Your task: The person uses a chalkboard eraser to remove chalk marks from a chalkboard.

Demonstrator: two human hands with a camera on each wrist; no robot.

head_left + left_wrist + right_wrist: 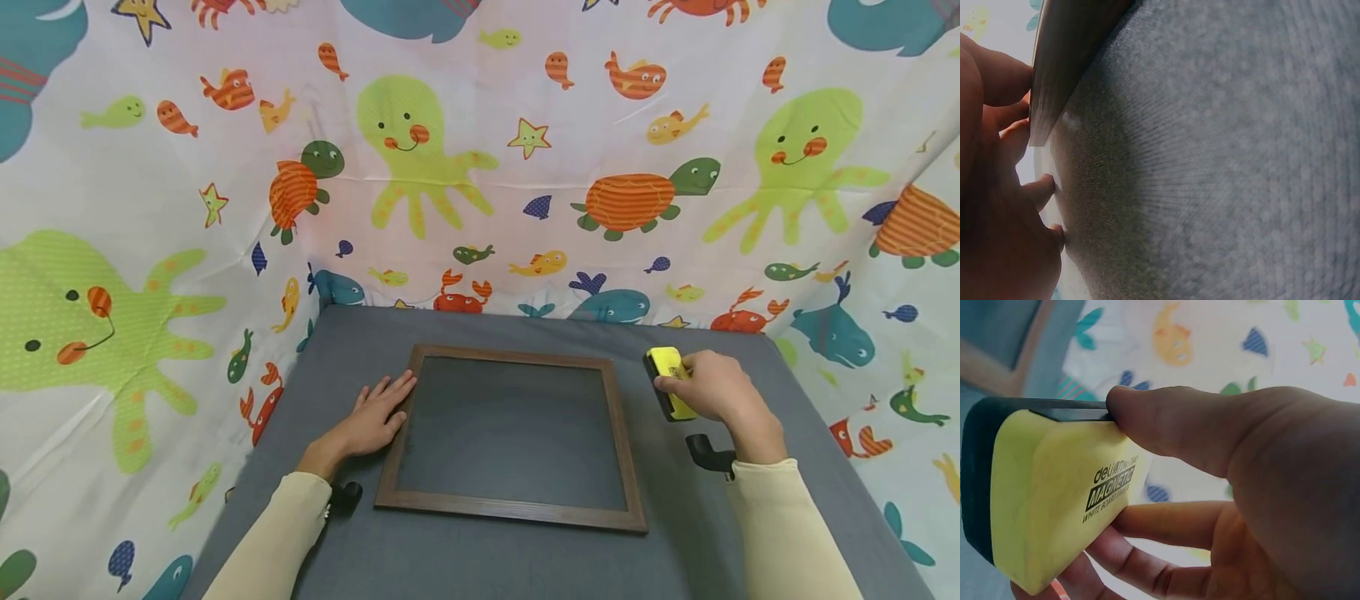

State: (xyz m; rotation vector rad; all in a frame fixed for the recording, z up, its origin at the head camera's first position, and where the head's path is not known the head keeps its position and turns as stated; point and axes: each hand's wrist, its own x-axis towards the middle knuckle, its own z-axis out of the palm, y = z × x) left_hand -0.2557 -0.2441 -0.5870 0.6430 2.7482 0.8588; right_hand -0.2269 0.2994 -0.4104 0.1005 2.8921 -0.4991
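Note:
A blackboard [513,433] in a brown wooden frame lies flat on the grey cloth. My left hand [372,419] rests at its left edge with fingers spread and fairly straight, fingertips touching the frame [1063,59]. Off the board's right side, my right hand [720,387] grips a yellow and black whiteboard eraser [671,383]. In the right wrist view the thumb lies along one side of the eraser [1063,481] and the fingers along the other; printed lettering shows on its yellow face. The eraser is held up, apart from the board.
Grey cloth [480,562] covers the table. Behind it and along both sides hangs a white curtain [480,200] printed with sea animals. A black wrist mount [708,454] sticks out by the right sleeve, another black mount [347,497] by the left.

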